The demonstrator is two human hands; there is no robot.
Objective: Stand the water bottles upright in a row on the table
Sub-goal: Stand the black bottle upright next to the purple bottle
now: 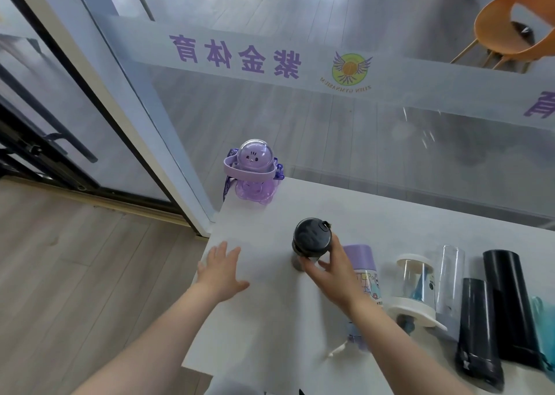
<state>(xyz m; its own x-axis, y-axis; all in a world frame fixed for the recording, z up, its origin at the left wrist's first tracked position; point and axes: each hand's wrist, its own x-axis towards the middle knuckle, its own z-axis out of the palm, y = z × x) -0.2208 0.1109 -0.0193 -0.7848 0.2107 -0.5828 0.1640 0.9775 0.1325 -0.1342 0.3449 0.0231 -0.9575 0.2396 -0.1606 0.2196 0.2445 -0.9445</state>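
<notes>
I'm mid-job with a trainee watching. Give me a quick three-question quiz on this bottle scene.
1. True or false: the purple bear bottle stands upright at the table's far left corner.
2. Which hand grips the black-lidded bottle? A) left B) right C) both
3. Fill in: the left hand is ____, fingers spread at the table's left edge.

Key
1. True.
2. B: the right hand grips it just below the lid, and it stands upright.
3. Open. It holds nothing.

Still lying down on the right: the purple-capped bottle, a clear bottle and two black bottles.
</notes>
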